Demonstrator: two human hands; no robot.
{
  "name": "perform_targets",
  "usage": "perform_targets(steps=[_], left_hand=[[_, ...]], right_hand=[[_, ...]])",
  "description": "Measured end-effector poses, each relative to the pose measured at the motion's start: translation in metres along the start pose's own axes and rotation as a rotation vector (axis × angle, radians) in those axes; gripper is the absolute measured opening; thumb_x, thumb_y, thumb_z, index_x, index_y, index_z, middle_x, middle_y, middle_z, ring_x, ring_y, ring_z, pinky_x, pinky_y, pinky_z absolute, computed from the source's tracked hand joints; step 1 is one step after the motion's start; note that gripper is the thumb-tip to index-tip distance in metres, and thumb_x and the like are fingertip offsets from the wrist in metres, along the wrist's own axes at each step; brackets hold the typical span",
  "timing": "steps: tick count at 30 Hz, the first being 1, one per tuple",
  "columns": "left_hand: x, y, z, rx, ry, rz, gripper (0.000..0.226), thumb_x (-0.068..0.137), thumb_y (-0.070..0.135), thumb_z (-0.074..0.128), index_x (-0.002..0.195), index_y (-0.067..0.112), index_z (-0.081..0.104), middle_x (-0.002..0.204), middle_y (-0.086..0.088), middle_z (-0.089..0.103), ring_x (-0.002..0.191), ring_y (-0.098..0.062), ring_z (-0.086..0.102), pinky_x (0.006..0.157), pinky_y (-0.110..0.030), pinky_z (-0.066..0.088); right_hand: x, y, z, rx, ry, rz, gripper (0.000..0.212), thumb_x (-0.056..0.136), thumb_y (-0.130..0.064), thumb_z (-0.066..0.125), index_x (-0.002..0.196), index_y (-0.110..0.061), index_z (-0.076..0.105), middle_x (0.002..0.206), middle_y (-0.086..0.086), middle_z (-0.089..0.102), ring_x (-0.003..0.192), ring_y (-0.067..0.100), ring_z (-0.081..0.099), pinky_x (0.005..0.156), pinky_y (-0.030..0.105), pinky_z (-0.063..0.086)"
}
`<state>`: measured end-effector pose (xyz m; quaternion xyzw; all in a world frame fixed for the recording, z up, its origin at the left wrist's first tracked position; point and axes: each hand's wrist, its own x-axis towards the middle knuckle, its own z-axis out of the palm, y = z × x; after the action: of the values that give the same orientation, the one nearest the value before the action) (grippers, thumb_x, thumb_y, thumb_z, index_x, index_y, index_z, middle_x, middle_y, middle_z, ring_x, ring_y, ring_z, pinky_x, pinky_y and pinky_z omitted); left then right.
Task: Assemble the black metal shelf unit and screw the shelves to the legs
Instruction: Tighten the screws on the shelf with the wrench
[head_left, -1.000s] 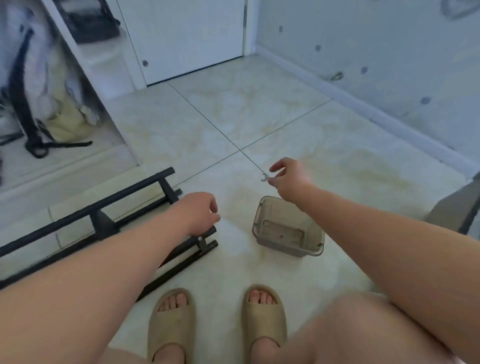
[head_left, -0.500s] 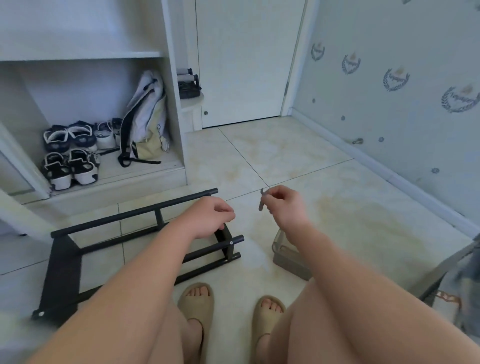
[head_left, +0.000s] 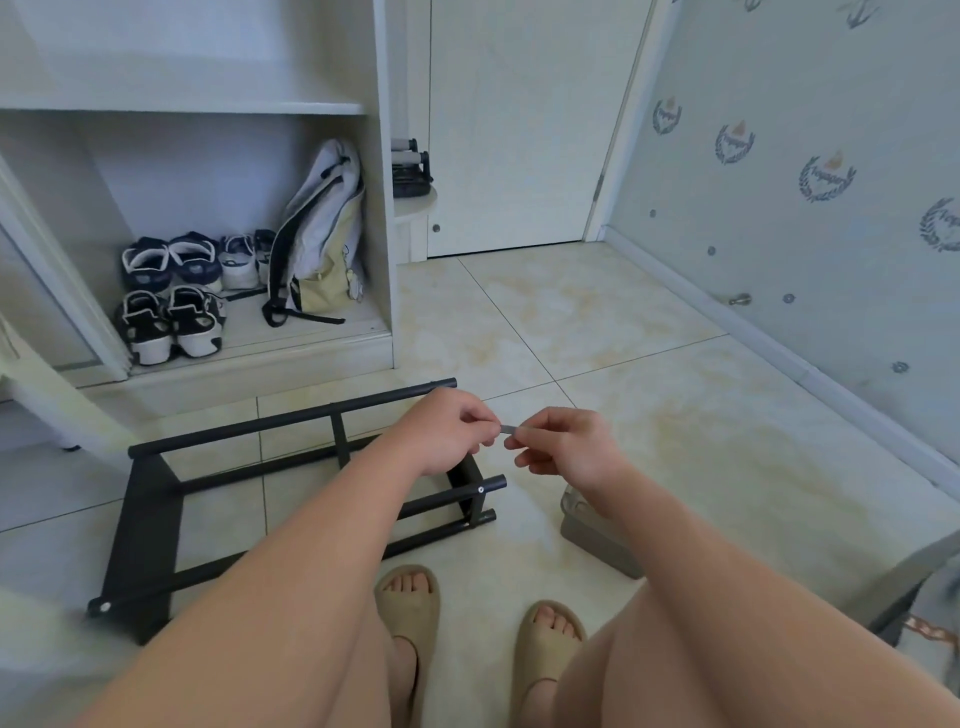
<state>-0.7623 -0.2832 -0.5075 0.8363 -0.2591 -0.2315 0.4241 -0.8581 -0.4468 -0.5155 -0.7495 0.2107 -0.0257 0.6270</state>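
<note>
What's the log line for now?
left hand and right hand both pinch small wrench | black shelf frame: lying on floor | plastic bin: right of frame

The only lettering before you is a short script word set across each wreath emblem (head_left: 827, 178) on the wallpaper (head_left: 769, 270) to your right. It is too blurred to read with certainty, and no other text is legible.

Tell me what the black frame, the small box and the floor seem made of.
Black frame: likely metal tubing, matte black coating, bright screw heads at joints. Small box: probably plastic, smoky translucent walls. Floor: glossy marbled tiles, thin grout lines; ceramic or stone unclear.
</note>
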Motion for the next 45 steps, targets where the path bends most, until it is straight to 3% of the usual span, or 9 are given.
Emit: perform_targets(steps=[8, 12, 17, 21, 25, 31, 35, 40, 45], left_hand=[[0.032, -0.017, 0.005, 0.424, -0.168, -0.058, 0.014, 0.095, 0.023, 0.061, 0.083, 0.028, 0.067, 0.086, 0.006, 0.068, 0.083, -0.016, 0.061, 0.069, -0.028, 0.047], [0.059, -0.05, 0.009, 0.633, -0.271, -0.173, 0.014, 0.098, 0.014, 0.051, 0.093, 0.019, 0.063, 0.091, -0.003, 0.06, 0.08, -0.025, 0.051, 0.069, -0.031, 0.04], [0.098, -0.113, -0.001, 0.658, -0.302, -0.284, 0.024, 0.101, 0.011, 0.042, 0.114, 0.003, 0.06, 0.112, -0.014, 0.064, 0.098, -0.029, 0.06, 0.074, -0.034, 0.045], [0.122, -0.172, 0.008, 0.542, -0.236, -0.349, 0.022, 0.104, 0.015, 0.039, 0.114, 0.003, 0.054, 0.111, -0.014, 0.064, 0.096, -0.028, 0.06, 0.075, -0.037, 0.048], [0.124, -0.23, 0.04, 0.381, -0.197, -0.43, 0.015, 0.105, 0.019, 0.038, 0.109, 0.009, 0.049, 0.101, -0.011, 0.065, 0.091, -0.028, 0.063, 0.079, -0.045, 0.054], [0.118, -0.274, 0.076, 0.335, -0.138, -0.421, 0.015, 0.106, 0.026, 0.033, 0.097, 0.018, 0.042, 0.078, -0.008, 0.062, 0.063, -0.022, 0.053, 0.054, -0.04, 0.039], [0.115, -0.281, 0.081, 0.34, -0.111, -0.394, 0.018, 0.106, 0.031, 0.03, 0.092, 0.023, 0.036, 0.075, -0.007, 0.062, 0.063, -0.026, 0.055, 0.055, -0.043, 0.043], [0.109, -0.276, 0.079, 0.284, -0.154, -0.394, 0.018, 0.106, 0.033, 0.029, 0.095, 0.022, 0.037, 0.084, -0.008, 0.066, 0.078, -0.032, 0.063, 0.073, -0.054, 0.051], [0.102, -0.271, 0.08, 0.277, -0.228, -0.385, 0.016, 0.107, 0.03, 0.029, 0.096, 0.021, 0.037, 0.085, -0.011, 0.063, 0.084, -0.034, 0.064, 0.07, -0.053, 0.049]], right_hand=[[0.04, 0.023, 0.015, -0.545, -0.14, 0.043, 0.02, 0.09, -0.017, 0.064, 0.073, -0.012, 0.074, 0.083, 0.014, 0.074, 0.061, 0.014, 0.06, 0.062, 0.027, 0.047], [0.076, 0.038, 0.02, -0.752, -0.205, 0.034, 0.028, 0.093, -0.019, 0.061, 0.066, -0.025, 0.066, 0.074, -0.002, 0.069, 0.067, 0.018, 0.063, 0.058, 0.024, 0.047], [0.136, 0.07, 0.027, -0.975, -0.294, 0.043, 0.023, 0.097, -0.016, 0.05, 0.104, -0.016, 0.072, 0.103, 0.004, 0.072, 0.094, 0.025, 0.065, 0.077, 0.031, 0.051], [0.186, 0.107, 0.038, -1.199, -0.464, -0.005, 0.04, 0.1, -0.022, 0.051, 0.139, -0.021, 0.053, 0.135, 0.0, 0.057, 0.123, 0.025, 0.053, 0.099, 0.037, 0.045], [0.222, 0.148, 0.048, -1.475, -0.576, -0.125, 0.051, 0.099, -0.032, 0.058, 0.147, -0.022, 0.041, 0.143, 0.003, 0.048, 0.132, 0.027, 0.045, 0.105, 0.042, 0.038], [0.241, 0.199, 0.052, -1.335, -0.603, -0.01, 0.086, 0.096, -0.041, 0.064, 0.156, -0.02, 0.008, 0.09, 0.003, 0.054, 0.075, 0.025, 0.055, 0.068, 0.037, 0.046], [0.238, 0.214, 0.045, -1.318, -0.541, 0.003, 0.04, 0.094, -0.049, 0.065, 0.111, -0.015, 0.052, 0.084, 0.001, 0.05, 0.073, 0.025, 0.05, 0.06, 0.034, 0.037], [0.228, 0.216, 0.044, -1.316, -0.549, -0.014, 0.038, 0.093, -0.048, 0.067, 0.103, -0.015, 0.054, 0.076, -0.004, 0.04, 0.072, 0.025, 0.049, 0.058, 0.033, 0.034], [0.218, 0.216, 0.041, -1.384, -0.595, -0.032, 0.04, 0.092, -0.051, 0.067, 0.1, -0.015, 0.052, 0.076, -0.005, 0.04, 0.073, 0.024, 0.048, 0.052, 0.03, 0.029]])
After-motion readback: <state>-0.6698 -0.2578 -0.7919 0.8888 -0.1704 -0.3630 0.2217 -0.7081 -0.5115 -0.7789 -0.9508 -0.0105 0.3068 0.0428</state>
